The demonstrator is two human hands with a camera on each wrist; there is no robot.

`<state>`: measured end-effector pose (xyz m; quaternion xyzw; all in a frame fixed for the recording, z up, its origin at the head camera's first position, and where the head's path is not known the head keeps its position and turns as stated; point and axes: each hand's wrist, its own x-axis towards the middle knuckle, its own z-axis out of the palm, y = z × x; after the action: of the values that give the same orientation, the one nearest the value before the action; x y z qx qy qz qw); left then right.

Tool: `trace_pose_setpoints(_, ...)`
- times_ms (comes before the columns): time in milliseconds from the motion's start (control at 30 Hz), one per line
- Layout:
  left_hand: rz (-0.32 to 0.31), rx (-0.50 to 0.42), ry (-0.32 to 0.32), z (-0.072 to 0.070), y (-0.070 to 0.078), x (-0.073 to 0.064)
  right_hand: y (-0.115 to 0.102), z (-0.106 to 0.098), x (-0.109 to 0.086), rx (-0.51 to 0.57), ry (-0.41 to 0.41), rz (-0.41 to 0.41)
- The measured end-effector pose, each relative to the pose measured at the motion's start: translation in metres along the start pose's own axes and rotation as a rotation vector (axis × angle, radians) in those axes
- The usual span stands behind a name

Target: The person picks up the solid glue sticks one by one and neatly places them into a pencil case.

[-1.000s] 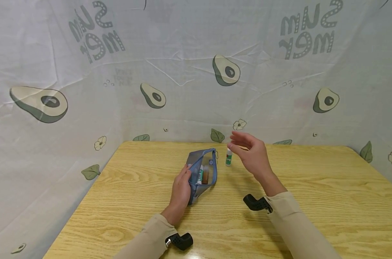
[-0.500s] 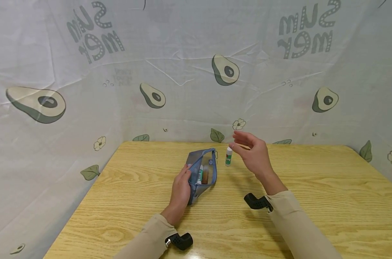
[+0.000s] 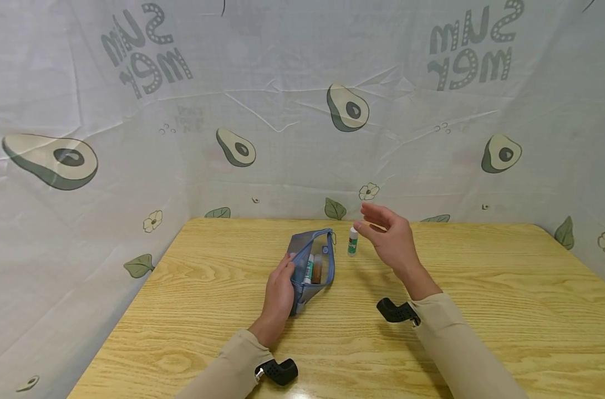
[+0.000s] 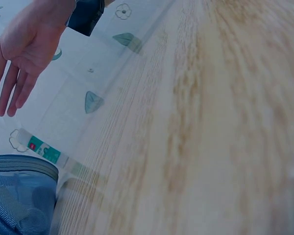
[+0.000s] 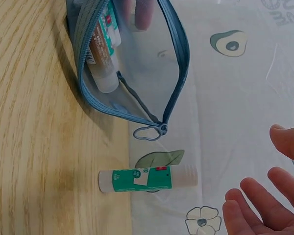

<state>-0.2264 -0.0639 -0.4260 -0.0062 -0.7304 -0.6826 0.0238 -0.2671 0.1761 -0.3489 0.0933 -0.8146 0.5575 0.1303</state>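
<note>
My left hand (image 3: 279,291) grips the near left side of a blue mesh zip pouch (image 3: 298,242), whose zipper is undone and mouth gapes. Inside lie a green-and-white glue stick (image 3: 309,270) and a brown tube (image 5: 100,56) with a translucent end. Just beyond the pouch another glue stick (image 3: 352,245) stands upright on the table, white cap up. My right hand (image 3: 394,241) hovers by that cap with fingers spread and nothing in them. In the right wrist view a gap shows between its fingertips and the glue stick (image 5: 142,179).
The wood-grain table (image 3: 457,332) runs up to a pale curtain (image 3: 282,183) printed with avocados and leaves. A metal clip (image 5: 149,132) hangs from the pouch's zipper end, towards the standing glue stick. Black camera mounts (image 3: 397,311) jut from both wrists.
My right hand has drawn back slightly to the right, its thumb uncovering the standing glue stick's cap. The left hand and pouch have stayed in place.
</note>
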Motion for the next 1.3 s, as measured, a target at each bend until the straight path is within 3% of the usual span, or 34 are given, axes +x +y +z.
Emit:
trace_pose_setpoints(833,-0.001,0.011,0.009,0.001,0.001,0.001,0.032,0.009,0.005,-0.053,-0.03,0.117)
trace_pose_setpoints(1300,-0.002,0.011,0.012,0.001,0.001,0.001,0.054,0.017,0.007,-0.004,-0.06,0.206)
